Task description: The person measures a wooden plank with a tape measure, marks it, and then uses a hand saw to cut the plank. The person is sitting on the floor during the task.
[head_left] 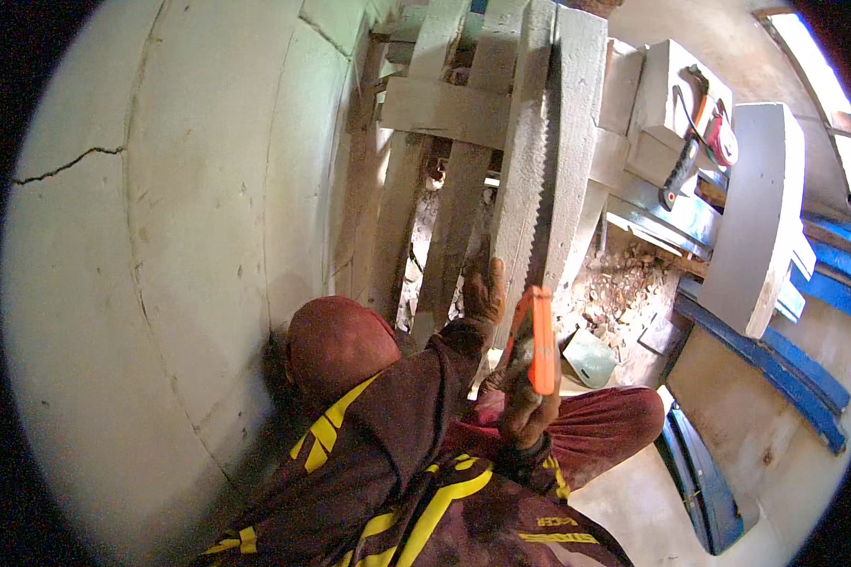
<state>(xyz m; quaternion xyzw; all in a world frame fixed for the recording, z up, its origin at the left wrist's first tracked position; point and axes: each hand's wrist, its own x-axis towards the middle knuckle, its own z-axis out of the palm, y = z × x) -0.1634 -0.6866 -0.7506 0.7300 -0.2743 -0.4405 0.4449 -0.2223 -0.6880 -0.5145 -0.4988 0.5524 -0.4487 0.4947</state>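
A handsaw with a long toothed blade (pixel 545 203) and orange handle (pixel 542 340) points away from me. My right hand (pixel 528 408) is closed round the handle. The blade lies along the dark gap between a long white left piece (pixel 517 180) and a similar right piece (pixel 577 123); whether they join at the far end I cannot tell. My left hand (pixel 483 295) rests against the near left edge of the left piece, with fingers stretched out and partly hidden. Under these pieces is a frame of pale wooden slats (pixel 444 109).
White blocks (pixel 669 71) at the right carry a hammer with a black grip (pixel 679 175) and a red tape measure (pixel 722 142). Another white slab (pixel 752 217) stands beside them. Blue boards (pixel 775 364) and rubble (pixel 624 283) lie at the right; a cracked wall (pixel 199 189) fills the left.
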